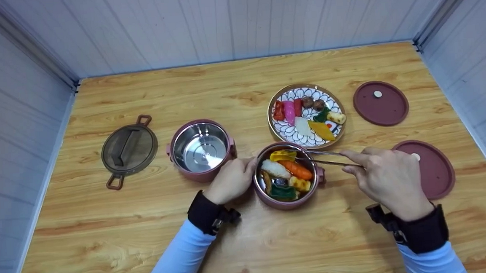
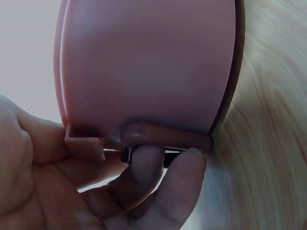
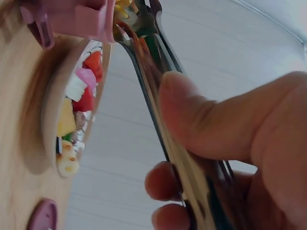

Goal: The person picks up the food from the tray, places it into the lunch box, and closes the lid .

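The left hand's grip (image 1: 231,179) is curled at the side of the food-filled pot (image 1: 285,203), fingertips hooked at its side handle (image 2: 165,136); the left wrist view crops the pot's wall at the top, and part of the thumb is hidden behind the rim. The right hand's grip (image 1: 391,182) pinches slim, shiny metal tongs (image 3: 187,175) between thumb and fingers, some fingers lost behind the metal. The tongs' tips reach into the pot at a glossy yellow piece (image 1: 281,156); whether they clasp it is hard to make out, and the right wrist view shows that end only in part. Around it lie a smooth, tapered orange piece (image 1: 298,170), a grainy white one (image 1: 275,168) and a dark green one (image 1: 283,192).

Behind the pot, which overlaps its near edge, a round plate (image 1: 273,128) with a petal pattern bears more food. To the left stand a steel-lined pot (image 1: 201,149) and a smoky, see-through lid (image 1: 142,153). Of two flat maroon discs on the wood-grained surface (image 1: 105,229), the nearer (image 1: 437,175) is partly covered by the right hand.
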{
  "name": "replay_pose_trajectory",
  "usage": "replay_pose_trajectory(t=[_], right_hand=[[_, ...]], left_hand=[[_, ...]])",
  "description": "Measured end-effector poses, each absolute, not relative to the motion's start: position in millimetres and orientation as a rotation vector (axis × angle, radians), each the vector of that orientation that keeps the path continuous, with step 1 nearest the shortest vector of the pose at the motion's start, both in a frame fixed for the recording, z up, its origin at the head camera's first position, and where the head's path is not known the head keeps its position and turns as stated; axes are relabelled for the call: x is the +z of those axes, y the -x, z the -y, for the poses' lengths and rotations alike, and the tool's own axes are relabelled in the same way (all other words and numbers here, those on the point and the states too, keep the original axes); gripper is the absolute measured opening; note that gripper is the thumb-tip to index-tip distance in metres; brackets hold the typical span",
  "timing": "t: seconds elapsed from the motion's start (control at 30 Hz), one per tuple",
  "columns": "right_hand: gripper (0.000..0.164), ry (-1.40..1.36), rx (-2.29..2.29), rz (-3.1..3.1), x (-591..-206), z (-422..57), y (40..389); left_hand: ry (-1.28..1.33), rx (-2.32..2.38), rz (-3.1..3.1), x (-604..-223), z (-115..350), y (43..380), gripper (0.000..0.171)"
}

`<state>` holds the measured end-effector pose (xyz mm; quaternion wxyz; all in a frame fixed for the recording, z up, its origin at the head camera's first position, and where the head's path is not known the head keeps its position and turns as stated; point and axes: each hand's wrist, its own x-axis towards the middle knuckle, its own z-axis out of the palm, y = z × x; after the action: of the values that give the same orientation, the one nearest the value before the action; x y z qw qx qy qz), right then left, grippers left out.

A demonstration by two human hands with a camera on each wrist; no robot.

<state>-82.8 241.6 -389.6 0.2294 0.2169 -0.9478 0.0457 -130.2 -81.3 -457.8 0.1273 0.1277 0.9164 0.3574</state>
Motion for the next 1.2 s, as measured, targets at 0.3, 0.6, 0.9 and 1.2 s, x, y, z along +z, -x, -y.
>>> replay_pose_trajectory(t=[0.3, 0.6, 0.9, 1.2], right_hand=[[0.045, -0.591, -0.007, 2.607, -369, -229, 59], [0.033, -0.617, 0.025, 2.566, -375, -226, 71], [0.027, -0.538, 0.132, 2.675, -383, -226, 76], [0.033, -0.491, 0.136, 2.784, -381, -223, 76]], left_hand=[[-0.373, 1.044, -2.668, -457, 81, 130, 0.041], [-0.383, 1.038, -2.681, -457, 81, 130, 0.039], [-0.390, 1.020, -2.691, -456, 81, 130, 0.040], [-0.393, 1.031, -2.678, -456, 81, 131, 0.039]])
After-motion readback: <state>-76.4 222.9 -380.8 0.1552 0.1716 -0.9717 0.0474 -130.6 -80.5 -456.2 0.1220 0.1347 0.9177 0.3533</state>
